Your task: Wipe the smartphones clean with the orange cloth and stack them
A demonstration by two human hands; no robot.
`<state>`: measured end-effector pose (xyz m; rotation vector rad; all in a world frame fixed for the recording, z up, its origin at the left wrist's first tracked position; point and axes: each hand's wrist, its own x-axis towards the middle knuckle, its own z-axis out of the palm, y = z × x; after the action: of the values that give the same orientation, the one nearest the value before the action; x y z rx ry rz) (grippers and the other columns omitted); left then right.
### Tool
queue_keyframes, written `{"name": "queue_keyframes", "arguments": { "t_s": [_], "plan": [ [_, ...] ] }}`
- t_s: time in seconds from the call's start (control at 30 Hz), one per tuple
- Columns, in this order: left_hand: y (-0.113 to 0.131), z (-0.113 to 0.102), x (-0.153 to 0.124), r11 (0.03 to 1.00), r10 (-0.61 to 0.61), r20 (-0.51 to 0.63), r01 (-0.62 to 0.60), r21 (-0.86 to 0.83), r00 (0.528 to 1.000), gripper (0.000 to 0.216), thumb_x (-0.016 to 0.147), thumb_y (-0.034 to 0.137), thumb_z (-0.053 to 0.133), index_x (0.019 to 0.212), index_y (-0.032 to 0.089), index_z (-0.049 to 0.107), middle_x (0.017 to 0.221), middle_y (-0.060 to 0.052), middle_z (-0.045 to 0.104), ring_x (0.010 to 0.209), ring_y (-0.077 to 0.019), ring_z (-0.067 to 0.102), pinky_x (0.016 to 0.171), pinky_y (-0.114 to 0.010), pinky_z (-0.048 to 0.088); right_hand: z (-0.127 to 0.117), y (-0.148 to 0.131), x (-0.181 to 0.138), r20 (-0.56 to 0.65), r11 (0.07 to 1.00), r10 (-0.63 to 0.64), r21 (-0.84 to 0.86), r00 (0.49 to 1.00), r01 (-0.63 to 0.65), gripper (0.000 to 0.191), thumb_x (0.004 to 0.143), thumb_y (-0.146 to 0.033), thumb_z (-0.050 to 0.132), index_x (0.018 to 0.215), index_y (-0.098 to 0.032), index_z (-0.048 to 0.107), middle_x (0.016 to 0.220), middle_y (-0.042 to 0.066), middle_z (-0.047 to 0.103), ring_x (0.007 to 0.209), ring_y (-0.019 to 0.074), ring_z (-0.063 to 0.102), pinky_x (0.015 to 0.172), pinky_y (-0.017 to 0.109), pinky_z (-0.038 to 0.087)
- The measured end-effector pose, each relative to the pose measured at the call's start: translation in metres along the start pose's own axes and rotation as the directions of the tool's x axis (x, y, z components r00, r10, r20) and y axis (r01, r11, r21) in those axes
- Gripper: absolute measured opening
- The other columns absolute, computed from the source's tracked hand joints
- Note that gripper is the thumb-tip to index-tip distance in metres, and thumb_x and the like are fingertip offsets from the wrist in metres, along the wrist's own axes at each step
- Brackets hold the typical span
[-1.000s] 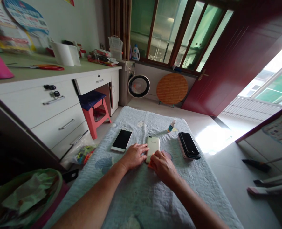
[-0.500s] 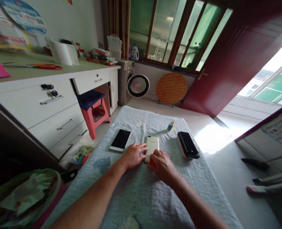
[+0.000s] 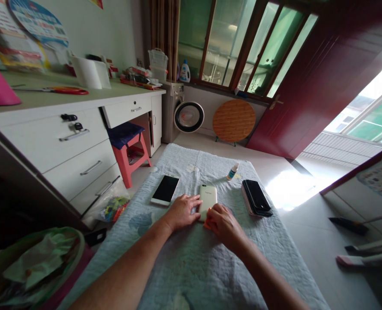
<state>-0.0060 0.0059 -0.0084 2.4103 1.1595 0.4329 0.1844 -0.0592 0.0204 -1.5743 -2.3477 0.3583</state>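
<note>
A pale gold smartphone lies back side up on the cloth-covered table. My left hand rests at its left edge, fingers stretched out and touching the phone. Bunched in my right hand is an orange cloth, pressed at the phone's lower right part; the fingers hide most of it. To the left lies a white smartphone with its dark screen up. A stack of dark phones sits to the right. Behind stands a small spray bottle.
At the left is a white desk with scissors on top. A pink stool stands under it. A bin is at the lower left. Farther back are a washing machine with its door open and a round wooden tabletop.
The whole view has shifted slightly, so things sit a little further right. My right hand with the orange cloth is still at the phone's lower right; my left hand stays at its left edge.
</note>
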Motion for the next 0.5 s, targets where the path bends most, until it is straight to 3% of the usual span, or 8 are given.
{"name": "queue_keyframes", "arguments": {
  "t_s": [0.2,0.5],
  "plan": [
    [0.003,-0.003,-0.001,1.0,-0.018,0.013,0.018,-0.006,1.0,0.054,0.078,0.038,0.067,0.129,0.023,0.058,0.142,-0.004,0.05,0.118,-0.0272,0.052,0.104,-0.038,0.037,-0.002,0.009,-0.006,-0.019,0.999,0.01,0.034,1.0,-0.009,0.011,0.085,-0.016,0.06,0.074,-0.018,0.057,0.084,0.002,0.054,0.081,0.0145,0.051,0.074,0.025,0.038],
    [0.002,-0.002,0.0,1.0,-0.017,0.031,0.017,-0.004,0.999,0.053,0.079,0.039,0.064,0.129,0.024,0.058,0.143,-0.003,0.049,0.117,-0.0268,0.052,0.103,-0.039,0.038,0.008,0.004,0.015,0.031,1.0,-0.018,-0.021,0.999,0.019,0.009,0.08,-0.024,0.066,0.075,-0.018,0.061,0.084,0.001,0.057,0.077,0.0131,0.05,0.069,0.024,0.034]
  ]
}}
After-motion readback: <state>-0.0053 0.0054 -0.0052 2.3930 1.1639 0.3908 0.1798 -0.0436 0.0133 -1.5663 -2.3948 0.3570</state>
